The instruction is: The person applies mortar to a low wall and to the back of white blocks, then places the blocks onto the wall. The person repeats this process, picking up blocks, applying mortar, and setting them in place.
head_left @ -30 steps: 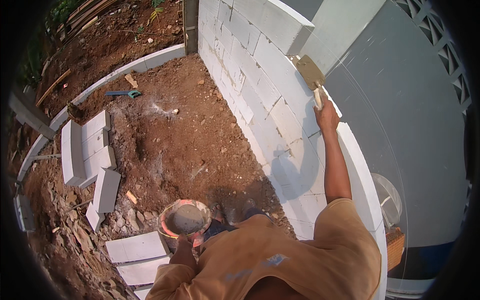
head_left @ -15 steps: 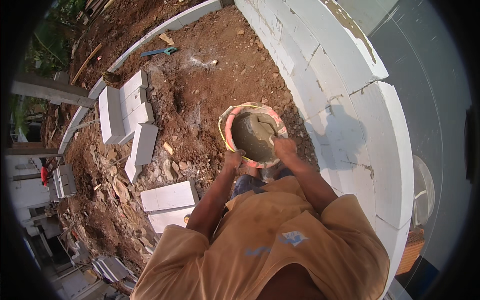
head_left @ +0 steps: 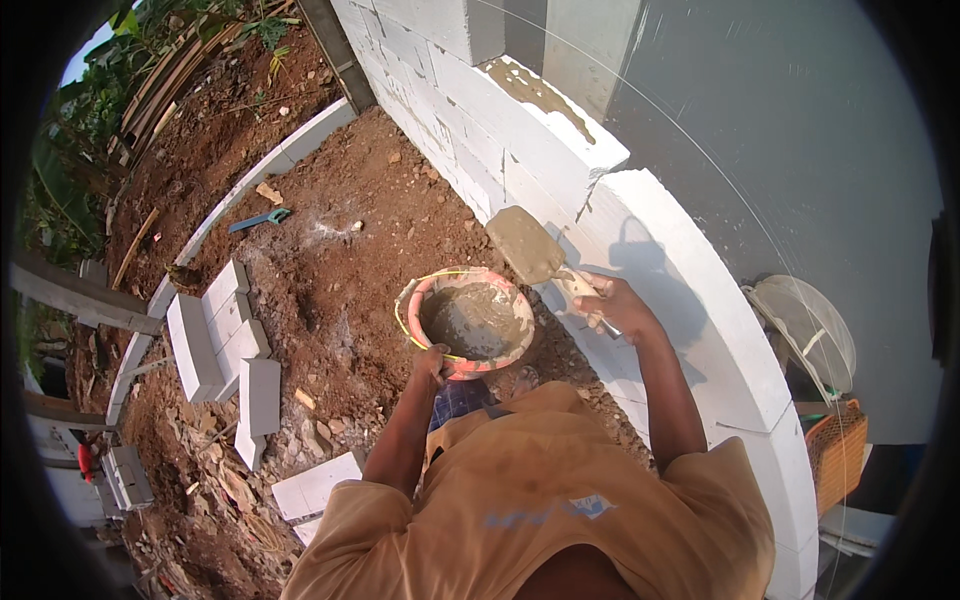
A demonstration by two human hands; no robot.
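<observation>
My left hand point(head_left: 436, 364) is closed on the near left rim of an orange-red bucket point(head_left: 524, 345). Wet grey mortar point(head_left: 470, 315) lies inside it, and a yellow handle loops along its left side. Up and to the right of the bucket, my right hand point(head_left: 615, 306) grips a trowel point(head_left: 572, 283) by its handle. A broad load of mortar point(head_left: 525, 243) covers the trowel's blade, clear of the bucket, in front of the white block wall point(head_left: 690, 300).
Along the wall's top at the back lies a strip of mortar point(head_left: 540, 97). White blocks point(head_left: 195, 345) are piled on the dirt to the left, and a blue handsaw point(head_left: 258, 221) lies behind them. Beyond the wall are a round mesh sieve point(head_left: 805, 330) and an orange crate point(head_left: 838, 455).
My right hand has lifted the trowel out of the bucket with mortar on it and moved right, toward the wall. My left hand still holds the bucket's rim. The view has shifted.
</observation>
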